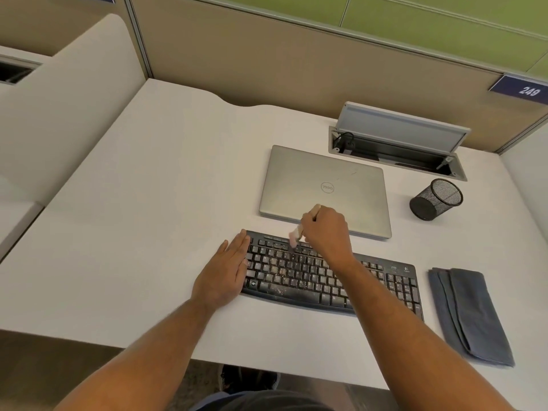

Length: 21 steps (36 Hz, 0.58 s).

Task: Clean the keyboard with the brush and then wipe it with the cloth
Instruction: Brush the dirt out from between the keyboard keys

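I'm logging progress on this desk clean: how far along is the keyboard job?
Nothing looks finished yet: pale crumbs and dust still lie on the keyboard, thickest near the space bar. In hand: the right hand grips the brush, bristles on the upper key rows, while the left hand rests flat against the keyboard's left end. Left: the rest of the brushing, then wiping; the cloth lies folded, untouched, to the right.

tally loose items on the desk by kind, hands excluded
keyboard: 1
brush: 1, gripped by the right hand
cloth: 1
laptop: 1
mesh pen cup: 1
Total: 5
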Each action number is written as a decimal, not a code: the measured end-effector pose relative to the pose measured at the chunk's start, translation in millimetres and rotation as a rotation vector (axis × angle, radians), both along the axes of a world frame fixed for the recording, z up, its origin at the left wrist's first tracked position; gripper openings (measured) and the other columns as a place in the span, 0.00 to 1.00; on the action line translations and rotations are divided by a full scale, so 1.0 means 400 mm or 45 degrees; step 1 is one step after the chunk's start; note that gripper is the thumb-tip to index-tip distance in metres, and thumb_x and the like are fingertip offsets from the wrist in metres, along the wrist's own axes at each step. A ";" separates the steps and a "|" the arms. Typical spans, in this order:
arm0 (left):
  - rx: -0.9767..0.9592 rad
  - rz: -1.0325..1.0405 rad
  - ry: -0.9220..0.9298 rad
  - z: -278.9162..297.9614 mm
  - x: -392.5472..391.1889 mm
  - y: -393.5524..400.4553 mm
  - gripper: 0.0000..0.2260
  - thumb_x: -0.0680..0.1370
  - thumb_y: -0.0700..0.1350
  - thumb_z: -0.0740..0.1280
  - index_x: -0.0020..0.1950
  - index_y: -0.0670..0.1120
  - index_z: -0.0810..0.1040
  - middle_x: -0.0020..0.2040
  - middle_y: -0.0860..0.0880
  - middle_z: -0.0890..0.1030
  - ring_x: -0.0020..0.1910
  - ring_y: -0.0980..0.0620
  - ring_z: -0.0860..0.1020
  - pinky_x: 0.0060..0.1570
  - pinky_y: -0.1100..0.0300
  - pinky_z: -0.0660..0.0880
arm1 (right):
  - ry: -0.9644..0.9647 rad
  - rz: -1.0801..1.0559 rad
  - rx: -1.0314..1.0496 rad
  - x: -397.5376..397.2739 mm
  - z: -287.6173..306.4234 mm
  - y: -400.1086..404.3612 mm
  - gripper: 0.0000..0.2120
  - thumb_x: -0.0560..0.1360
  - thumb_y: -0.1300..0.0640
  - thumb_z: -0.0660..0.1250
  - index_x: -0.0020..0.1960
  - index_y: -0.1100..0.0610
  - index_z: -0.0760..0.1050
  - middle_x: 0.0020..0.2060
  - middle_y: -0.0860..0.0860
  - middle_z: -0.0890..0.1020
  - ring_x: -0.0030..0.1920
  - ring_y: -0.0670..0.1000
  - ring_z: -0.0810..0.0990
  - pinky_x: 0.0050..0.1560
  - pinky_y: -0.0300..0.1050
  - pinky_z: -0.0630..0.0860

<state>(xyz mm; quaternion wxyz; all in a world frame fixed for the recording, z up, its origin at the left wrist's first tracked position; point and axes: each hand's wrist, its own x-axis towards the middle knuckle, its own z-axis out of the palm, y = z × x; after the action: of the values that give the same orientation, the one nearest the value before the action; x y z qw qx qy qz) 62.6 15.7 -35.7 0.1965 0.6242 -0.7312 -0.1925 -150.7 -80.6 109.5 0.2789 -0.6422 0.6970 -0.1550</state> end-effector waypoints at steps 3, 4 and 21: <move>-0.006 -0.002 0.001 -0.001 0.001 0.001 0.27 0.84 0.51 0.45 0.83 0.46 0.54 0.83 0.53 0.52 0.80 0.62 0.49 0.80 0.59 0.46 | -0.046 0.024 0.008 0.006 -0.005 -0.005 0.13 0.83 0.55 0.61 0.45 0.57 0.80 0.35 0.50 0.82 0.36 0.49 0.80 0.35 0.43 0.72; -0.006 -0.002 0.004 -0.001 0.001 0.001 0.27 0.84 0.51 0.45 0.83 0.46 0.54 0.83 0.54 0.52 0.80 0.62 0.49 0.79 0.60 0.46 | -0.026 0.044 0.034 0.007 -0.006 -0.007 0.13 0.83 0.55 0.61 0.44 0.57 0.80 0.35 0.50 0.82 0.36 0.49 0.80 0.35 0.43 0.72; -0.005 0.001 0.023 -0.002 0.000 0.000 0.27 0.84 0.51 0.46 0.83 0.47 0.55 0.83 0.54 0.52 0.80 0.61 0.51 0.79 0.62 0.44 | -0.028 -0.002 0.032 0.046 -0.011 -0.025 0.11 0.81 0.56 0.62 0.44 0.59 0.79 0.36 0.53 0.84 0.38 0.53 0.84 0.40 0.49 0.80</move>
<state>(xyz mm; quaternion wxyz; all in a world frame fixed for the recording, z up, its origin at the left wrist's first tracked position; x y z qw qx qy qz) 62.4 15.6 -36.4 0.2043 0.6223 -0.7297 -0.1963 -132.2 -90.7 104.9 0.2944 -0.6365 0.6961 -0.1536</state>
